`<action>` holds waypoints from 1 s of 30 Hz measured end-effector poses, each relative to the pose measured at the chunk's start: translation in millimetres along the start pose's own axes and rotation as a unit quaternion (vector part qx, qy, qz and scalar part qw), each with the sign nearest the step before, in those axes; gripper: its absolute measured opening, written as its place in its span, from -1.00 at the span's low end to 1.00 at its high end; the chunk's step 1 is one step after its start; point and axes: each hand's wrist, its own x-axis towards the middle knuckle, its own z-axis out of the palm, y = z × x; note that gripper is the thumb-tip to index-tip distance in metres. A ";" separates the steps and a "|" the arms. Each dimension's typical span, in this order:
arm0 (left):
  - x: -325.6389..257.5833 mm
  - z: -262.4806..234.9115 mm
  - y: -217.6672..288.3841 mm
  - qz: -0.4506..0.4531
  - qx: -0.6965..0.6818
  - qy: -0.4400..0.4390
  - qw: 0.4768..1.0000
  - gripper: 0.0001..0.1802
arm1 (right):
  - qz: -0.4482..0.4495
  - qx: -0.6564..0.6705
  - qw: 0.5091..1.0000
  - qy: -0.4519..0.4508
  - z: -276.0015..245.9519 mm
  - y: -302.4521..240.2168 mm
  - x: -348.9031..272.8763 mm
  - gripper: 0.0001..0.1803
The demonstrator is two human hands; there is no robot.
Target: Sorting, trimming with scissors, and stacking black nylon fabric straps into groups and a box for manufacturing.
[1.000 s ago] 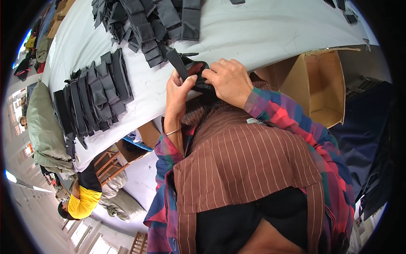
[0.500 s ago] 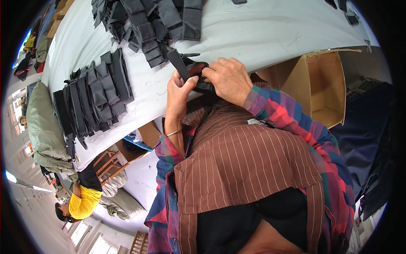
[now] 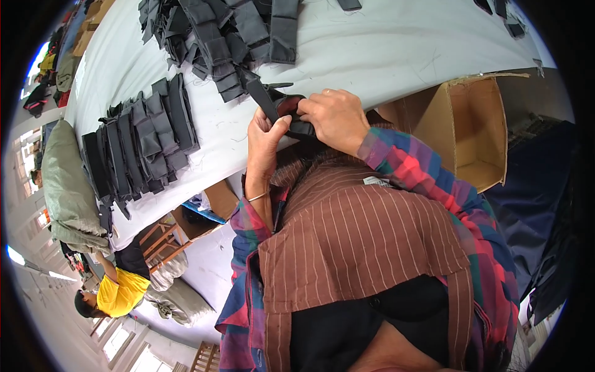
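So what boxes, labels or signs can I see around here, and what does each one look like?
Cardboard box: right of the person's hands, below the white table's edge; plain brown, open, looks empty.
Second cardboard box: under the table's near edge, left of the left hand; brown, open, partly hidden.
Small label: on the brown striped garment near the right sleeve; white rectangle, print too small to tell.

A dark grey fabric strap point(image 3: 268, 102) with a black folded piece at its near end sits at the near edge of the white bench point(image 3: 384, 43). It runs slanting from far left to near right, its far end touching a heap of similar grey pieces point(image 3: 217, 37).
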 end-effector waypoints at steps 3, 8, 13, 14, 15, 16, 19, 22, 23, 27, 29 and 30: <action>-9.3 -4.0 -3.4 0.028 -0.024 0.028 0.999 -0.57 | 0.037 0.102 0.994 0.018 -14.3 -1.7 -2.8 -0.90; -41.6 -9.8 9.5 0.133 -0.072 0.044 0.987 -0.47 | 0.160 0.384 0.909 0.026 -40.1 1.4 -13.8 -0.86; -46.2 -13.2 22.7 0.115 -0.087 0.096 0.985 -0.51 | 0.188 0.447 0.874 0.032 -50.1 1.7 -16.9 -0.82; -52.8 -13.5 22.8 0.117 -0.096 0.085 0.985 -0.50 | 0.185 0.437 0.880 0.034 -49.7 -2.2 -18.2 -0.82; -56.3 -11.2 23.4 0.123 -0.114 0.078 0.983 -0.51 | 0.174 0.440 0.880 0.036 -50.5 -7.3 -20.6 -0.82; -59.0 -9.5 24.4 0.129 -0.133 0.069 0.980 -0.51 | 0.169 0.441 0.881 0.034 -52.3 -11.6 -20.8 -0.82; -58.7 -10.5 25.5 0.135 -0.095 0.089 0.982 -0.53 | 0.128 0.405 0.905 0.032 -54.6 -21.6 -18.9 -0.81; -62.2 -9.5 27.8 0.151 -0.059 0.081 0.983 -0.55 | 0.012 0.245 0.969 0.025 -62.3 -32.3 -14.8 -0.78; -62.4 -8.9 28.4 0.154 -0.052 0.083 0.983 -0.56 | -0.031 0.191 0.980 0.046 -59.0 -35.8 -14.5 -0.75; -64.5 -2.0 32.0 0.147 -0.025 0.078 0.986 -0.58 | -0.108 -0.023 0.993 0.053 -48.7 -45.8 -15.8 -0.67; -67.6 2.6 32.7 0.144 -0.004 0.090 0.985 -0.59 | -0.110 -0.061 0.991 0.046 -46.5 -50.7 -17.4 -0.66; -67.1 4.8 32.8 0.138 0.018 0.100 0.985 -0.60 | -0.109 -0.099 0.988 0.038 -45.8 -52.5 -18.1 -0.65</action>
